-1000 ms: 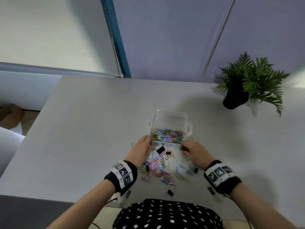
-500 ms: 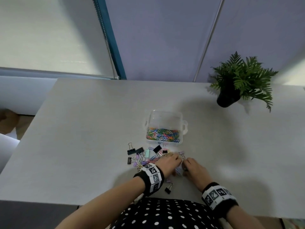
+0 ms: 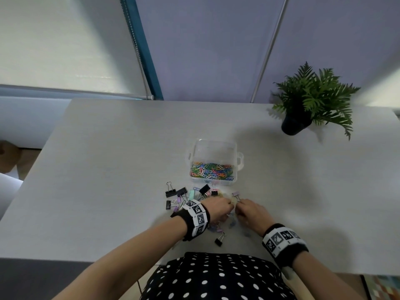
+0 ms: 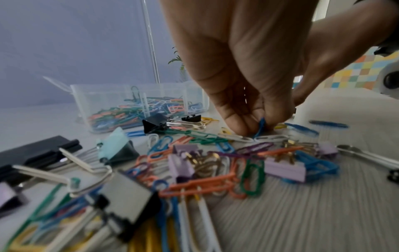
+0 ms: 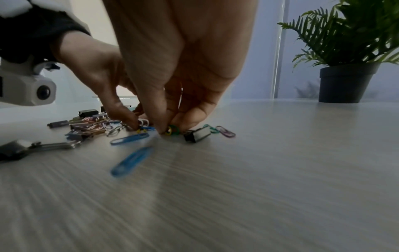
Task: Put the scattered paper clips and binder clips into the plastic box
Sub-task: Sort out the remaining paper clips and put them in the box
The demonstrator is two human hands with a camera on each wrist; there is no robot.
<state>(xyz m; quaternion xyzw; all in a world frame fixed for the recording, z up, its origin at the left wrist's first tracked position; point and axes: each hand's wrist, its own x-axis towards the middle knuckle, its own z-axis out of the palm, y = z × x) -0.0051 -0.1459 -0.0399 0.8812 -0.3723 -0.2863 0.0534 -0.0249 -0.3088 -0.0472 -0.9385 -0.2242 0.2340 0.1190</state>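
The clear plastic box (image 3: 216, 142) stands mid-table and holds several coloured paper clips (image 3: 212, 171). Loose paper clips and binder clips (image 3: 183, 194) lie scattered just in front of it. My left hand (image 3: 228, 205) reaches down into the pile. In the left wrist view its fingertips (image 4: 237, 126) pinch a blue paper clip (image 4: 261, 127) against the table. My right hand (image 3: 239, 208) is right beside it, fingertips almost meeting the left's. In the right wrist view it (image 5: 167, 130) pinches a green paper clip (image 5: 173, 130) with a yellow one, next to a small black binder clip (image 5: 197, 134).
A potted fern (image 3: 311, 102) stands at the table's back right. A lone black binder clip (image 3: 219, 239) lies near the front edge, by my dotted clothing. Two blue paper clips (image 5: 129, 138) lie loose in front of my right hand. Purple and black binder clips (image 4: 285, 169) are mixed into the pile.
Both hands drew back from the box to the nearer part of the pile and closed on clips there. In the last half second they have barely shifted.
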